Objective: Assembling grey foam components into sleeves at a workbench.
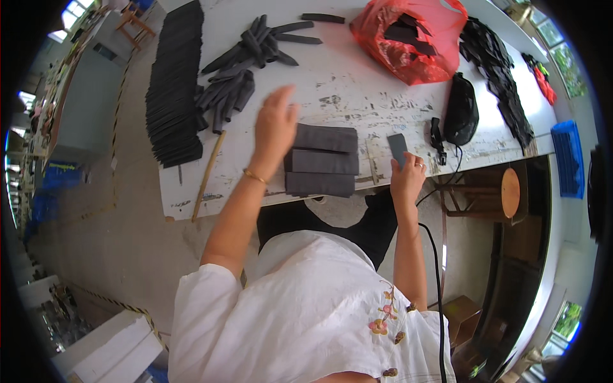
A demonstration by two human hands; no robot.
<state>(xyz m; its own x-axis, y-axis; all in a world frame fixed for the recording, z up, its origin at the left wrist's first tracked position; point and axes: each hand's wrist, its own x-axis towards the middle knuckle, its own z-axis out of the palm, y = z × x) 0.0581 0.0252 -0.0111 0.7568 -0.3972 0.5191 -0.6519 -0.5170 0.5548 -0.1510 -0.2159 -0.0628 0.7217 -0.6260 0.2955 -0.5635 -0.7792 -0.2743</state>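
My right hand (408,180) rests at the table's front edge, closed on the lower end of a flat grey rectangular piece (396,145) that looks stiff. Raised over the table, my left hand (274,131) is slightly blurred, its fingers stretched out and no object visible in them. Just right of that hand lie three dark grey folded fabric strips (322,162), set in rows one nearer than the other. Beyond my left hand sits a loose heap of dark fabric strips (233,89).
A long stack of dark fabric pieces (174,89) lines the table's left side, with a wooden stick (209,175) nearby. A red plastic bag (408,54) holds dark pieces at the back. Right are a black pouch (461,112), a cable (440,274) and a stool (509,193).
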